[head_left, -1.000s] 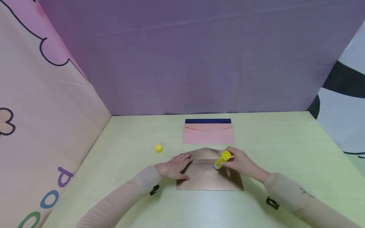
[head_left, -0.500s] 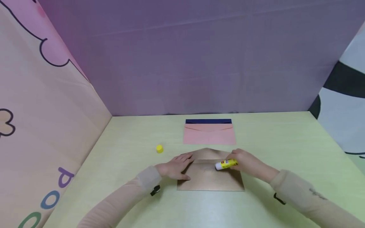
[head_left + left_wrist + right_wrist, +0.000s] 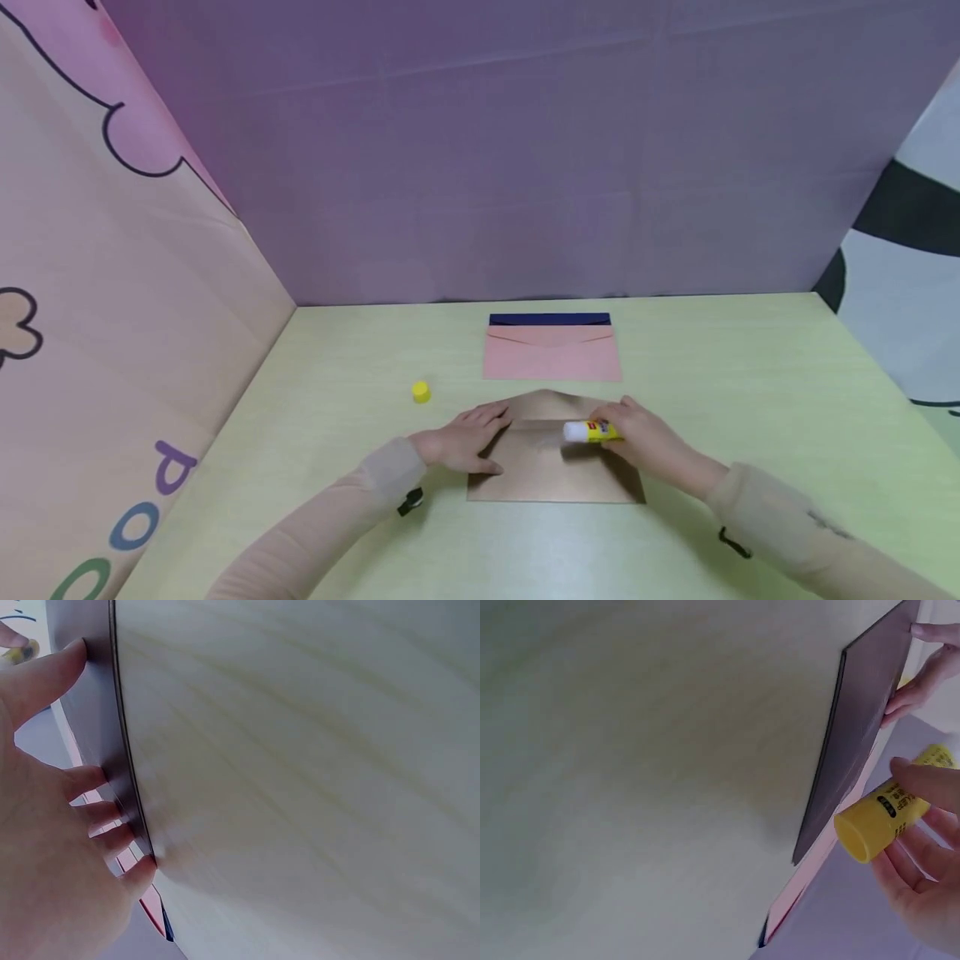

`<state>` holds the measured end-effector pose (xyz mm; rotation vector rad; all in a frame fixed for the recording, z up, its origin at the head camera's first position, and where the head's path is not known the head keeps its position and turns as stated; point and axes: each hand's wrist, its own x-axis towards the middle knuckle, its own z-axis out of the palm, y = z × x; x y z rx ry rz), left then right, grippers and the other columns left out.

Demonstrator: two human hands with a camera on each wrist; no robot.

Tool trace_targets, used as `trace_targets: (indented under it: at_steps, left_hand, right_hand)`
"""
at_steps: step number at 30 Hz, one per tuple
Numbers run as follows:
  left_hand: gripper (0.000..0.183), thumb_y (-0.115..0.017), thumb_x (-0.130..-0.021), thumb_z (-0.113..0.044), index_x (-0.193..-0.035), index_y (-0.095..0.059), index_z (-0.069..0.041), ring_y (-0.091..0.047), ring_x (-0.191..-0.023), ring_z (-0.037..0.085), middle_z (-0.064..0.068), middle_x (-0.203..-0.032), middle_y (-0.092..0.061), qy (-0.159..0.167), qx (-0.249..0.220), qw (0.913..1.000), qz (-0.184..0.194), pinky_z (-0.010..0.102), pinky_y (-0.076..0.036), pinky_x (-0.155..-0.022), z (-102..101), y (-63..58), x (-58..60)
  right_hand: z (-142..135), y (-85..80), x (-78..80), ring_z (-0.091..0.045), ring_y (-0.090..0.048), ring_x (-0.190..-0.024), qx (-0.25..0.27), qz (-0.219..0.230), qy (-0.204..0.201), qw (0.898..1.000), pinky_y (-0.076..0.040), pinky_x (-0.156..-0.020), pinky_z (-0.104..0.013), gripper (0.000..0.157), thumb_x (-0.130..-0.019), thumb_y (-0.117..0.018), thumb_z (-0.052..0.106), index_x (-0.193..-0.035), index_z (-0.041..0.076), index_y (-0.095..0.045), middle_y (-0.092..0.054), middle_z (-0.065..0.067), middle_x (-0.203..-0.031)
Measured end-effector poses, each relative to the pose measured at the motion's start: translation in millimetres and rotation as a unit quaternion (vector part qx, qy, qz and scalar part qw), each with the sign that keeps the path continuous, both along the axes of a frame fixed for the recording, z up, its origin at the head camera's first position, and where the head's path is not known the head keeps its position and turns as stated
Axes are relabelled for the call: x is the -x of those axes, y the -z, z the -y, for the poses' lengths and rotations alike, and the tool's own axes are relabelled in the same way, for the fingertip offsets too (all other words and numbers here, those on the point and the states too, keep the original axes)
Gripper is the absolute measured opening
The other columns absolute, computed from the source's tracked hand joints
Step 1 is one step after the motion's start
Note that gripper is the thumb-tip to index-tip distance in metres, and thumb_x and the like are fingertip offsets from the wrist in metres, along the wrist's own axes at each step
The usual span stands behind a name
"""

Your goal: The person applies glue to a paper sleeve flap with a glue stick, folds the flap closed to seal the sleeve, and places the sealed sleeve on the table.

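A brown envelope (image 3: 536, 479) lies on the table with its flap spread open toward the far side. My left hand (image 3: 463, 442) rests on its left edge, fingers and thumb spread; in the left wrist view the fingertips (image 3: 139, 870) press along that edge. My right hand (image 3: 651, 443) grips a yellow glue stick (image 3: 598, 431) between thumb and fingers. The stick lies nearly level over the envelope just below the flap fold, white end pointing left, its shadow beneath it. In the right wrist view the yellow base of the glue stick (image 3: 885, 814) faces the camera.
The yellow cap (image 3: 421, 392) stands on the table (image 3: 352, 367) to the left of the envelope. Behind the brown envelope lies a pink envelope (image 3: 551, 362), overlapping a navy envelope (image 3: 550, 319). A purple backdrop (image 3: 480, 167) closes off the far table edge.
My right hand has tipped the glue stick from steeply slanted, white end down on the envelope, to nearly level with the white end leftward. The left hand has stayed in place.
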<state>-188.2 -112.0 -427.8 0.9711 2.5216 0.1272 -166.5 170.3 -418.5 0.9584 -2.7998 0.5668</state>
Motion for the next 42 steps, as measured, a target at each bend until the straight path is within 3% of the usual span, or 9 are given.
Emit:
trace_targets:
  at_steps: [6, 14, 20, 30, 42]
  left_hand:
    - [0.075, -0.050, -0.086, -0.044, -0.142, -0.014, -0.009, -0.003, -0.135, 0.020, 0.006, -0.148, -0.002, -0.001, 0.004, 1.0000, -0.001, 0.036, -0.010, -0.108, 0.0, 0.1, 0.1]
    - [0.075, -0.050, -0.086, -0.044, -0.142, -0.014, -0.009, -0.003, -0.135, 0.020, 0.006, -0.148, -0.001, -0.003, 0.002, 1.0000, 0.002, 0.037, -0.010, -0.108, 0.1, -1.7, 0.0]
    - [0.075, -0.049, -0.087, -0.045, -0.142, -0.013, -0.010, -0.002, -0.135, 0.020, 0.005, -0.149, 0.000, -0.003, 0.003, 1.0000, 0.005, 0.037, -0.009, -0.109, 0.4, -1.9, 0.2]
    - [0.076, -0.049, -0.087, -0.044, -0.142, -0.012, -0.009, -0.002, -0.135, 0.020, 0.006, -0.148, -0.001, -0.002, 0.005, 1.0000, 0.001, 0.037, -0.009, -0.108, 0.5, -2.3, -0.9]
    - [0.076, -0.050, -0.086, -0.045, -0.142, -0.012, -0.010, -0.002, -0.135, 0.020, 0.006, -0.148, -0.001, -0.007, 0.006, 0.9999, 0.006, 0.037, -0.009, -0.108, -0.5, -0.3, 0.9]
  right_hand:
    - [-14.3, 1.9, 1.1, -0.018, -0.056, -0.075, 0.127, 0.066, 0.040, 0.989, -0.051, -0.066, -0.032, 0.030, -0.070, -0.071, 0.001, -0.096, 0.001, -0.057, -0.062, -0.006, -0.086]
    - [-35.4, 5.1, 6.9, -0.035, -0.060, -0.083, 0.229, 0.133, 0.092, 0.960, -0.052, -0.070, -0.038, 0.034, -0.074, -0.067, -0.001, -0.103, -0.007, -0.049, -0.060, -0.025, -0.094]
    - [-50.8, 3.8, 9.4, -0.042, -0.057, -0.091, 0.244, 0.158, 0.137, 0.947, -0.052, -0.071, -0.035, 0.039, -0.077, -0.066, 0.003, -0.107, -0.011, -0.045, -0.056, -0.031, -0.101]
    - [-74.2, 0.6, 14.6, -0.047, -0.053, -0.095, 0.257, 0.135, 0.177, 0.941, -0.052, -0.067, -0.024, 0.037, -0.079, -0.062, -0.002, -0.105, -0.017, -0.041, -0.053, -0.037, -0.102]
    - [-89.3, -2.6, 15.0, -0.049, -0.048, -0.100, 0.250, 0.141, 0.224, 0.932, -0.051, -0.070, -0.023, 0.042, -0.083, -0.059, 0.003, -0.112, -0.018, -0.036, -0.046, -0.040, -0.109]
